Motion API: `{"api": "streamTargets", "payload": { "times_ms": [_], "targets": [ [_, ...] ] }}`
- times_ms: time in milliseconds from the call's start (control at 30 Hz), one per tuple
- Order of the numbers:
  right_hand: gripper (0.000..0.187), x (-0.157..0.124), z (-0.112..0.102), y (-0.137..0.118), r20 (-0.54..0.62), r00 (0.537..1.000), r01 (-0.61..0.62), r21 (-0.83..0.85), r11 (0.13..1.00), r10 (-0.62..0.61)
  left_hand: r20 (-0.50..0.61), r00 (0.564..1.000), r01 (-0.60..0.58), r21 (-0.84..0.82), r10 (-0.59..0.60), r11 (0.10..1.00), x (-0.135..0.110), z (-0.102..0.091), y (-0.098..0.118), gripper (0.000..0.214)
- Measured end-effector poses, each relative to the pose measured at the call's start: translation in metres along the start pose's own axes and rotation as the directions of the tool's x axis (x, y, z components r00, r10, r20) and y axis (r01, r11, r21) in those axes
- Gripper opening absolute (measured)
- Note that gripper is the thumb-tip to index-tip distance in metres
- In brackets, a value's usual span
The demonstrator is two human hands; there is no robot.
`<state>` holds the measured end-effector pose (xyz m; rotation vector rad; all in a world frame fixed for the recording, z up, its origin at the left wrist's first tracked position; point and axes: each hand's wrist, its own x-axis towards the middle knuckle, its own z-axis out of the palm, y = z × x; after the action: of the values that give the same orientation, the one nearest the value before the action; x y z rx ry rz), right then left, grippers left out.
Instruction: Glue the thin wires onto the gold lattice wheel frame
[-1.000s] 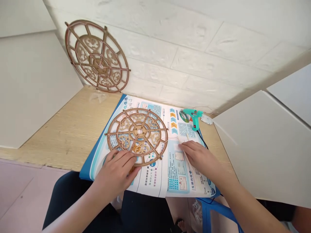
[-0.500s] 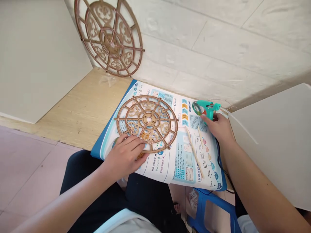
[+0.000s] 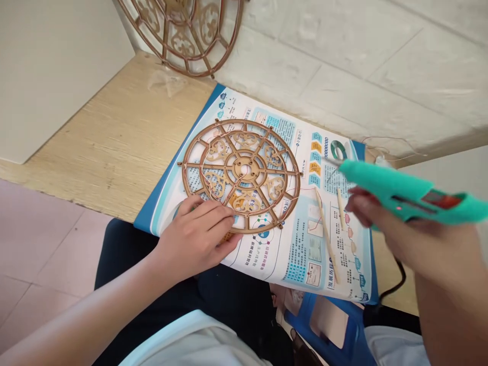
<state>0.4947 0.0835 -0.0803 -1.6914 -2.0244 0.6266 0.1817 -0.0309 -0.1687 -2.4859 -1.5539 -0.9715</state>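
A round laser-cut wooden wheel (image 3: 242, 175) with thin copper wire on it lies flat on a printed instruction sheet (image 3: 290, 239). My left hand (image 3: 196, 239) rests on the wheel's near rim, fingers stretched flat over it. My right hand (image 3: 412, 234) is closed round the grip of a teal glue gun (image 3: 404, 195), lifted above the sheet's right side with its nozzle pointing left toward the wheel. Two thin wooden sticks (image 3: 327, 236) lie on the sheet below the gun.
A second wooden wheel (image 3: 183, 30) leans against the white brick wall at the back. The light wooden desk (image 3: 110, 137) shows left of the sheet. White panels stand at left and right. A black cord (image 3: 396, 284) hangs off the desk's right edge.
My right hand left the sticks on the sheet, reached back to the glue gun, gripped it and lifted it toward me. The left hand stayed on the wheel. The view tilted down.
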Motion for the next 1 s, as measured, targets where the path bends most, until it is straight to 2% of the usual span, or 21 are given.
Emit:
{"api": "streamTargets", "payload": {
  "times_ms": [100,167,233,300,500,767,1000],
  "targets": [
    [0.027,-0.034,0.012,-0.027,0.217,0.971,0.106,-0.038,0.994,-0.095,0.011,1.0,0.006,0.0,-0.006,1.0,0.0,0.001,-0.001,0.009],
    [0.019,-0.045,0.023,-0.036,0.361,0.905,0.238,0.004,0.971,-0.223,0.021,1.0,0.009,0.001,-0.009,1.0,-0.001,0.0,-0.001,0.011],
    [0.015,-0.047,0.032,-0.039,0.451,0.839,0.306,0.068,0.95,-0.303,0.032,0.999,0.013,0.004,-0.013,1.0,-0.001,0.0,-0.001,0.013],
    [0.014,-0.045,0.04,-0.039,0.486,0.81,0.318,0.104,0.943,-0.327,0.037,0.999,0.017,0.004,-0.017,1.0,-0.002,0.0,-0.001,0.013],
    [0.011,-0.041,0.05,-0.039,0.506,0.797,0.314,0.118,0.942,-0.329,0.044,0.999,0.03,-0.003,-0.03,1.0,-0.003,0.0,-0.001,0.013],
    [0.012,-0.043,0.052,-0.047,0.53,0.811,0.258,0.058,0.964,-0.249,0.052,0.998,0.017,-0.009,-0.017,1.0,-0.002,0.0,-0.003,0.009],
    [0.011,-0.045,0.051,-0.05,0.547,0.807,0.278,-0.018,0.96,-0.223,0.04,0.999,0.013,0.006,-0.013,1.0,-0.001,-0.001,-0.004,0.009]
  ]
}}
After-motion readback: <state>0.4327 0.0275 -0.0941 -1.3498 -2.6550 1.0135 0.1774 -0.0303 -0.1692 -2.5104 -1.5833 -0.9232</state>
